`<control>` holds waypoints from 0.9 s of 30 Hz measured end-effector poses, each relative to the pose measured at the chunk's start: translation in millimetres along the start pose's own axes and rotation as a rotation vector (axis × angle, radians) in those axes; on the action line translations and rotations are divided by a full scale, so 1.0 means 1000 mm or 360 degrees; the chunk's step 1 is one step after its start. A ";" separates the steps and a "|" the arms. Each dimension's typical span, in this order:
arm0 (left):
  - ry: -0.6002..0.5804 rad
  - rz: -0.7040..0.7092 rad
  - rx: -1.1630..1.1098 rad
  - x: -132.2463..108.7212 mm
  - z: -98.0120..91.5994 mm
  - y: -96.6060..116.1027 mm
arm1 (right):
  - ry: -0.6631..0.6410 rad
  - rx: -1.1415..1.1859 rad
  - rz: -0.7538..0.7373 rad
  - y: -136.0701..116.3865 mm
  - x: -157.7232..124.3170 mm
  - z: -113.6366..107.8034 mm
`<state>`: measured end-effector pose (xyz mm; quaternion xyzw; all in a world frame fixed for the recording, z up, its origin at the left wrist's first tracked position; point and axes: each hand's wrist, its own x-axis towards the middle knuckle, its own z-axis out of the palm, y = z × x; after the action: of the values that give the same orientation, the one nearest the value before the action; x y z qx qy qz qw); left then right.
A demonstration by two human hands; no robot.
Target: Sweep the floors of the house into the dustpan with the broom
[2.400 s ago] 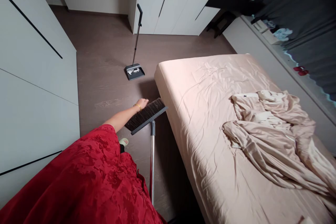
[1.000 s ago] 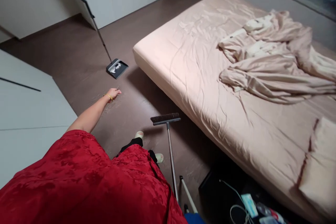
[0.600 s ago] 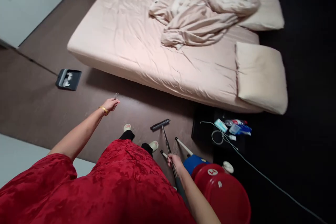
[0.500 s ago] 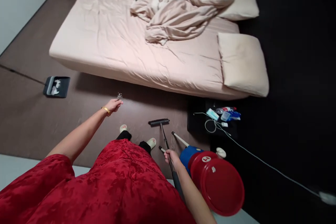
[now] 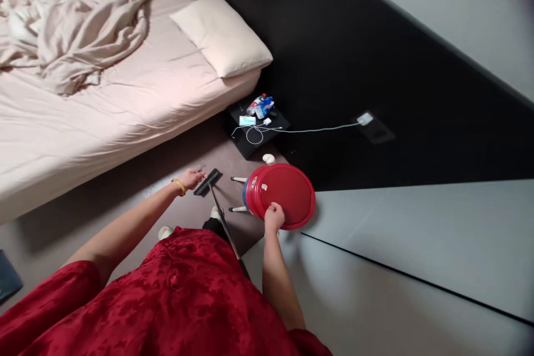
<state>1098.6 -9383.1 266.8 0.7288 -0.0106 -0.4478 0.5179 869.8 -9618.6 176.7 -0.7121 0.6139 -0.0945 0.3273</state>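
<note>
My left hand is closed, pinching a wispy grey tuft of what looks like hair or dust. It hovers just by the head of a floor broom, whose thin handle slants back against my red clothing. Over the near edge of a round red stool, my right hand has its fingers curled in; whatever they hold, if anything, is hidden. A small white scrap lies on the stool top, a little beyond those fingers.
A bed with a rumpled blanket and a pillow fills the upper left. Beside it, a black bedside table carries a bottle, packets and a white cable. A dustpan edge shows at far left.
The view has swung right, towards the stool and wall. My right hand has let go of the broom handle and moved over the stool. My left hand, still pinching the tuft, is now near the broom head.
</note>
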 end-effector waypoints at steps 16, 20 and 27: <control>-0.0127 -0.0057 0.0273 0.032 0.103 0.011 | 0.0001 -0.0418 0.0140 0.060 0.061 -0.060; -0.0153 -0.0062 0.0260 0.035 0.111 0.013 | -0.0056 -0.0511 0.0107 0.058 0.074 -0.065; -0.0198 -0.0018 0.0284 0.040 0.137 0.026 | -0.0132 -0.0572 0.0132 0.064 0.079 -0.070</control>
<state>1043.1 -9516.9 252.1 0.7429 -0.0785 -0.4922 0.4468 798.1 -9718.6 171.8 -0.7365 0.6357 0.0596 0.2236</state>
